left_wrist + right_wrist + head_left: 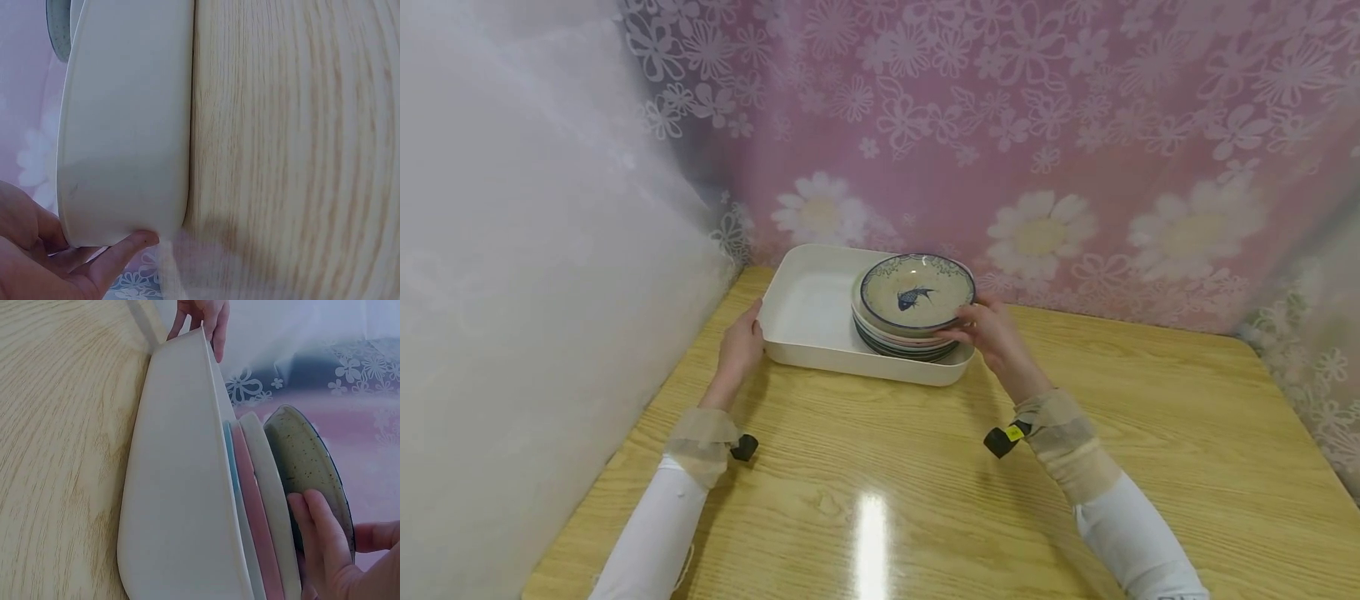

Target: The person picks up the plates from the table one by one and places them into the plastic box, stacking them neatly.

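A white rectangular tray (808, 312) with raised walls stands on the table. At its left end my left hand (741, 343) grips the wall; in the left wrist view the thumb (125, 253) presses on the outside. Several stacked plates (259, 506), among them white, pink and bluish ones, fill the tray's right part. Over the stack is a cream plate (925, 287) with a dark blue rim and a blue fish. My right hand (992, 333) pinches its right edge, thumb above and fingers underneath. In the right wrist view this plate (306, 450) tilts slightly away from the stack.
The wood-grain table (820, 450) extends in front of the tray and to its right. Close behind hangs a pink flowered curtain (925, 167). A whitish sheet (550, 250) borders the left side, and another flowered sheet (1315, 358) the right.
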Demonstrator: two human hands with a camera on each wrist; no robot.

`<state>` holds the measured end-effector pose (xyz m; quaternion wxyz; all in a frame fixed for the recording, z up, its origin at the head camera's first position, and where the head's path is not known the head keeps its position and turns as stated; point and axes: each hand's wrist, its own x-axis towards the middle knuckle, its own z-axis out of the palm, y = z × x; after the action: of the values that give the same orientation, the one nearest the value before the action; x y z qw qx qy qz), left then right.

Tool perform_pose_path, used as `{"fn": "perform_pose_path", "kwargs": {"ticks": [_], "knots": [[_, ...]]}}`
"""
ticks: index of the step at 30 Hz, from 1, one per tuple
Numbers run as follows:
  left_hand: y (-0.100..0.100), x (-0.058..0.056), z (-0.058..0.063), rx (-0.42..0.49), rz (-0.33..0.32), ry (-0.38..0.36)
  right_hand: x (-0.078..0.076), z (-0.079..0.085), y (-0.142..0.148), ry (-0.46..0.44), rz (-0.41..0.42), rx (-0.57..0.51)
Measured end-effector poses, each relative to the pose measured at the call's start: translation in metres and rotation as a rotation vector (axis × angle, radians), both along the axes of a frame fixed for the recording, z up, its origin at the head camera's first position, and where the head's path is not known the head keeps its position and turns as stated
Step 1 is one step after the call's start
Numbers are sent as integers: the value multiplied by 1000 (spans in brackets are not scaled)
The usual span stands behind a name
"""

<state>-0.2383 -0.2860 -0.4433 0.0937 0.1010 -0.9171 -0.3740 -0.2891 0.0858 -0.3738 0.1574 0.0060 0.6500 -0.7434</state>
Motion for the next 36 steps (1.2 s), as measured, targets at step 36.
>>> {"fn": "perform_pose_path", "kwargs": {"ticks": [36], "knots": [[3,3,1,25,10,-7,-5,-9,11,117,122,256]]}}
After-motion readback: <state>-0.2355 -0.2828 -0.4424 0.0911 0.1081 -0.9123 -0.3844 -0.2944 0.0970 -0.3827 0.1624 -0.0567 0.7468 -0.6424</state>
